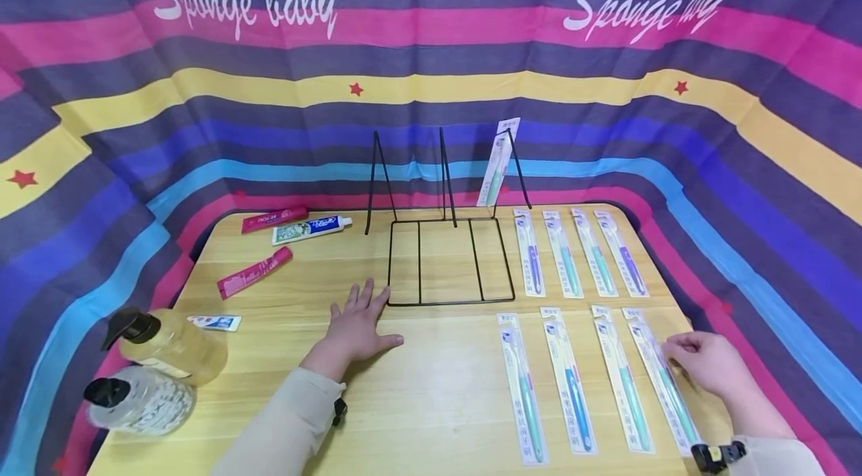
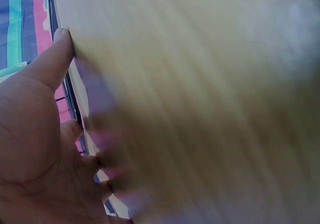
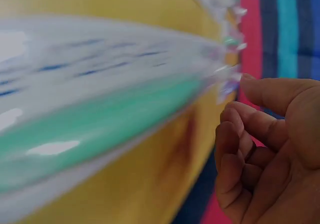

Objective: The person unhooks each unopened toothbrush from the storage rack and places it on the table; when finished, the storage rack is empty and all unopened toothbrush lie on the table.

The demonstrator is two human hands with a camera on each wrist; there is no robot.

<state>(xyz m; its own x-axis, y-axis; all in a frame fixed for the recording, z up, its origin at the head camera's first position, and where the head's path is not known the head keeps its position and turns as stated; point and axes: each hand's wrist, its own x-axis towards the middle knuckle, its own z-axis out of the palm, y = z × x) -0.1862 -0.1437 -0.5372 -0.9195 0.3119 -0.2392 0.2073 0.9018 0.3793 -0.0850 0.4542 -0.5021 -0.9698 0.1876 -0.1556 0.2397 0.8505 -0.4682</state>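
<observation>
My left hand [image 1: 357, 326] rests on the tabletop with fingers spread, a fingertip right at the front left corner of a black wire rack [image 1: 451, 303]. In the left wrist view the left hand [image 2: 45, 119] shows spread fingers. One packaged toothbrush [image 1: 498, 162] leans upright at the rack's right end. My right hand [image 1: 703, 362] has loosely curled fingers beside the rightmost front packaged toothbrush [image 1: 663, 379], which has a green handle. In the right wrist view a gap shows between the thumb and index finger of the right hand [image 3: 270, 144], near that green-handled toothbrush [image 3: 100, 119].
Several packaged toothbrushes lie in two rows on the right, including a blue one [image 1: 569, 379] and a purple one [image 1: 530, 251]. Toothpaste tubes [image 1: 310, 229] lie at left. An amber pump bottle [image 1: 182, 345] and a clear one [image 1: 151, 401] stand front left. A striped curtain [image 1: 431, 27] surrounds the table.
</observation>
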